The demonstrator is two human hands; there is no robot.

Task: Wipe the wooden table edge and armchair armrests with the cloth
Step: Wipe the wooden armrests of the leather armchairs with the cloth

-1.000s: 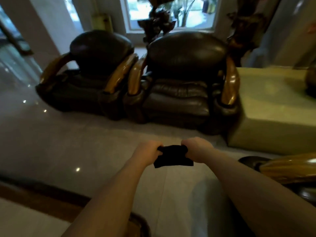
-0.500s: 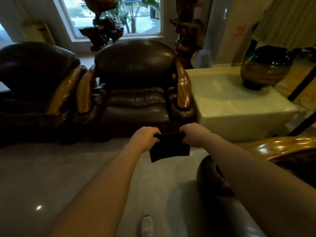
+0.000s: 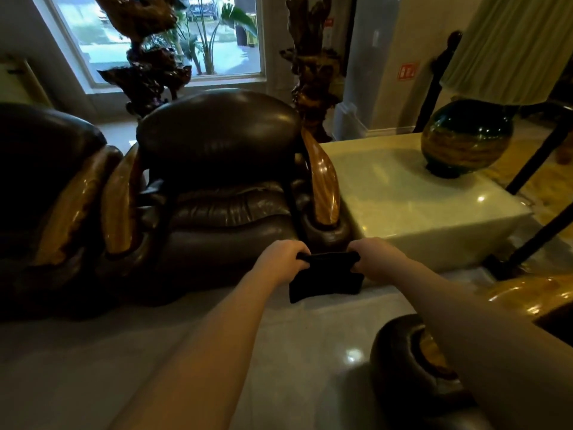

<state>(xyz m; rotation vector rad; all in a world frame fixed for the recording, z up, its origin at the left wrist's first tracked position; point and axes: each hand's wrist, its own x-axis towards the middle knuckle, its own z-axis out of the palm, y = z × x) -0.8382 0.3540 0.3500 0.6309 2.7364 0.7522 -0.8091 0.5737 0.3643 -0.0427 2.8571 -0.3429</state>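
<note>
Fingers of the left hand (image 3: 280, 262) and right hand (image 3: 376, 259) curl round the top corners of the dark cloth (image 3: 325, 279), holding it stretched in the air, long axis running left to right, lower edge hanging toward the floor before the armchair (image 3: 223, 181).

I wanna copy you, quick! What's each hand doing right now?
Left hand: closed, fingers gripping the left end of the cloth.
Right hand: closed, gripping the cloth's right end.
</note>
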